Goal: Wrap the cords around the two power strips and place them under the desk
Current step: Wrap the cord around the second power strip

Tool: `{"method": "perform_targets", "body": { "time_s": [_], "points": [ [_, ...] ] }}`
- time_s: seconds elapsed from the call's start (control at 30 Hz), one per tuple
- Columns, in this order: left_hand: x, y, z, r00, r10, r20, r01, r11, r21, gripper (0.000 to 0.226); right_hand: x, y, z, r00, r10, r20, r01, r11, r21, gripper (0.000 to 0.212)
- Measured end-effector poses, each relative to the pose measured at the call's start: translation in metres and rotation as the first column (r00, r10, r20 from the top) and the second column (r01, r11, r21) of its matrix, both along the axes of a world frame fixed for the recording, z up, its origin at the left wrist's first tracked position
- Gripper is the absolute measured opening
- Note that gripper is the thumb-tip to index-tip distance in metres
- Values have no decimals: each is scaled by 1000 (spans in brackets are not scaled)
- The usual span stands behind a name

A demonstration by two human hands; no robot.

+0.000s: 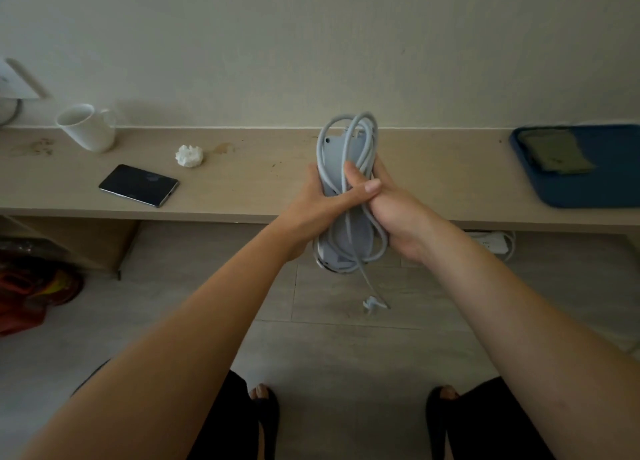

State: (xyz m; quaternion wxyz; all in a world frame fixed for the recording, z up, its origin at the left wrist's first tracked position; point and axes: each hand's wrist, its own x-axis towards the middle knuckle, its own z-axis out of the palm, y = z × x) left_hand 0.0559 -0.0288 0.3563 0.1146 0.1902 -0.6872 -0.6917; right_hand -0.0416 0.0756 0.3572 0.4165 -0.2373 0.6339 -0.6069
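Both the left hand (318, 196) and right hand (391, 210) grip the cord-wrapped power strip (346, 196) above the table (259, 169). A mug (86, 127), phone (138, 185) and blue tray (581, 189) sit well apart from it. A second strip (493, 243) lies below.

Dim, flat indoor light; soft shadows, wide-angle edge bowing, slight blur.

Both bare forearms are extended toward twelve o'clock; the left grip (320, 201) and right grip (388, 203) are clasped together, thumbs crossed.

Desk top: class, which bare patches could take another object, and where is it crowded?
Free: the beige wooden desk between the held grey power strip and blue tray. Crowded: left end, with white mug, crumpled tissue, dark phone.
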Motion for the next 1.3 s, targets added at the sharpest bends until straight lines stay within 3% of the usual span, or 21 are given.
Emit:
{"method": "perform_targets", "body": {
  "time_s": [0.07, 0.13, 0.27, 0.37, 0.5, 0.57, 0.63, 0.7, 0.73, 0.77, 0.83, 0.93, 1.03, 1.1, 1.13, 1.17, 1.2, 1.27, 1.3],
  "points": [
    [0, -1, 1, 1000, 28, 11, -28, 999, 24, 43, 2, 0, -1, 1000, 11, 23, -11, 1000, -26, 60],
    [0, -4, 1, 1000, 11, 3, -11, 998, 61, 29, 6, -1, -1, 998, 5, 59, -2, 999, -37, 59],
    [-2, -10, 1, 998, -60, 26, 58, 996, 68, 42, 9, -1, 9, 940, 45, 338, 12, 986, -164, 82],
    [0, -17, 3, 999, -30, 23, 28, 998, 55, 29, 9, -2, 11, 952, 71, 298, -7, 978, -211, 83],
    [1, -24, 5, 993, 91, 81, -93, 995, 25, 50, 3, -2, 5, 960, 142, 243, -91, 973, -213, 81],
    [1, -25, 5, 973, 187, 131, -194, 980, 37, 59, 1, -2, 3, 977, 137, 162, -122, 987, -102, 78],
    [1, -28, 6, 931, 330, 156, -342, 938, 58, 53, 2, -1, -1, 986, 74, -151, -40, 976, 214, 82],
    [2, -34, 9, 880, 453, 141, -473, 863, 178, 50, -2, 3, -9, 832, 125, -541, 195, 846, 496, 85],
    [3, -38, 12, 860, 496, 117, -508, 821, 260, 54, -5, 6, -13, 775, 170, -609, 281, 770, 573, 84],
    [5, -42, 14, 843, 531, 90, -528, 781, 335, 56, -7, 9, -16, 808, 201, -554, 280, 697, 660, 85],
    [10, -47, 21, 819, 572, 48, -532, 724, 439, 58, -6, 10, -15, 937, 206, -281, 114, 581, 806, 92],
    [17, -49, 31, 812, 581, 48, -512, 671, 536, 54, -4, 14, -13, 960, 272, -69, -68, 463, 884, 93],
    [24, -54, 41, 876, 469, 107, -433, 671, 602, 17, 1, 18, -8, 975, 171, 142, -219, 620, 753, 68],
    [29, -63, 43, 913, 373, 167, -398, 722, 566, 29, 13, 19, 0, 963, 75, 258, -215, 793, 570, 41],
    [30, -67, 45, 920, 338, 198, -391, 754, 527, 25, 19, 17, 3, 961, -8, 278, -129, 873, 471, 35],
    [33, -69, 47, 924, 299, 237, -379, 788, 485, 20, 24, 15, 4, 975, -85, 204, 4, 930, 368, 33],
    [34, -69, 48, 922, 271, 277, -371, 821, 434, 15, 28, 15, 8, 987, -160, 9, 152, 954, 260, 32],
    [35, -70, 48, 896, 263, 359, -392, 848, 357, 12, 27, 17, 15, 850, -280, -446, 308, 951, -10, 31],
    [33, -68, 47, 884, 276, 378, -412, 841, 350, 11, 25, 19, 17, 785, -358, -505, 335, 932, -140, 29]
  ]
}}
